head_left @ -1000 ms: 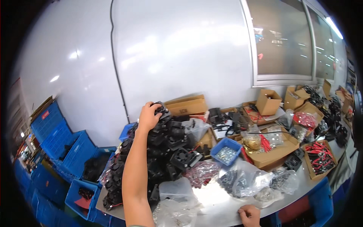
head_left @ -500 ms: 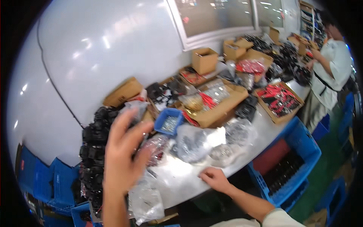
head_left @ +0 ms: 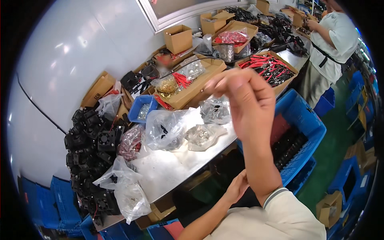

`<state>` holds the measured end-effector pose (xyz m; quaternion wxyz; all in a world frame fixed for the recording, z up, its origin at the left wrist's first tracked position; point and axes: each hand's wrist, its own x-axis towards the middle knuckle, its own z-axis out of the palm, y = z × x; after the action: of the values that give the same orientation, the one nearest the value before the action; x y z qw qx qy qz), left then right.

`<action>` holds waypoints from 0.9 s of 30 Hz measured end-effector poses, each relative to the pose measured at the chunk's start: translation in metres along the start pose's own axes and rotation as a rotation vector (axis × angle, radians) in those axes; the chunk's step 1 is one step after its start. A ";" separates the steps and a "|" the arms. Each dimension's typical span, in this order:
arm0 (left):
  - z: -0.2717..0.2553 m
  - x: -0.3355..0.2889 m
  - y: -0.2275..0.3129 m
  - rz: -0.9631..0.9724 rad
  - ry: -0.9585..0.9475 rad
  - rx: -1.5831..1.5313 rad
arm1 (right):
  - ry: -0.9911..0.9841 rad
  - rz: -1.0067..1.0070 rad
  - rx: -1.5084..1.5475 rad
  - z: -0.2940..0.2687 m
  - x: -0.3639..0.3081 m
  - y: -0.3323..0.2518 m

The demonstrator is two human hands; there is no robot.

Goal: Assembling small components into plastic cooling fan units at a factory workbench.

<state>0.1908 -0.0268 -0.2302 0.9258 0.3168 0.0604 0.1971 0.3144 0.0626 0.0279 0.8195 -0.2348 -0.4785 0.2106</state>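
Note:
My right hand (head_left: 250,94) is raised over the table's front edge, in front of the box of red and black leads (head_left: 270,66). Its fingers are curled and pinched together; a tiny dark spot shows at the fingertips, too small to name. Lower down, close to my body, my left hand (head_left: 237,187) is partly hidden behind my right forearm, so its grip cannot be made out. Left of the right hand lie clear plastic bags, one with dark parts (head_left: 162,130) and one with small metal pieces (head_left: 200,137). A thin black cable (head_left: 180,67) arches above the cardboard tray.
Black fans (head_left: 107,138) are heaped at the table's left end. Near them are a blue bin of small metal parts (head_left: 141,110), a bag of dark red pieces (head_left: 131,142) and another clear bag (head_left: 130,198). A blue crate (head_left: 310,124) stands right; a co-worker (head_left: 334,44) stands beyond.
My view has swung to the right. My left hand has dropped from above the table's left side to near my body. My right hand has risen from the table edge, and the black cable has appeared.

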 end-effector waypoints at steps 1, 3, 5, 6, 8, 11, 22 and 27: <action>-0.002 0.002 -0.004 -0.050 -0.080 -0.058 | 0.031 -0.008 -0.003 -0.007 0.002 -0.001; 0.000 0.001 -0.016 -0.120 -0.049 -0.075 | 0.057 0.008 -0.032 -0.015 0.005 -0.003; 0.013 0.003 -0.023 -0.199 -0.033 -0.103 | 0.088 0.009 -0.078 -0.026 0.009 -0.004; 0.020 0.001 -0.026 -0.302 0.031 -0.228 | 0.090 0.017 -0.092 -0.029 0.009 -0.004; 0.037 0.002 -0.029 -0.408 0.088 -0.373 | 0.093 0.024 -0.039 -0.035 0.012 -0.003; 0.061 0.003 -0.025 -0.645 0.033 -0.708 | 0.085 -0.008 -0.084 -0.054 0.019 -0.003; 0.047 -0.048 0.082 -0.213 0.373 0.949 | 0.086 0.568 -0.686 -0.178 -0.117 0.038; -0.001 -0.094 0.159 0.447 1.197 1.293 | 0.038 0.894 -0.950 -0.237 -0.266 0.053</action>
<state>0.0522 0.0506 -0.1346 0.3217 0.6237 0.5670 0.4313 0.3962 -0.0900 -0.2876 0.4683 -0.7515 -0.3609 0.2926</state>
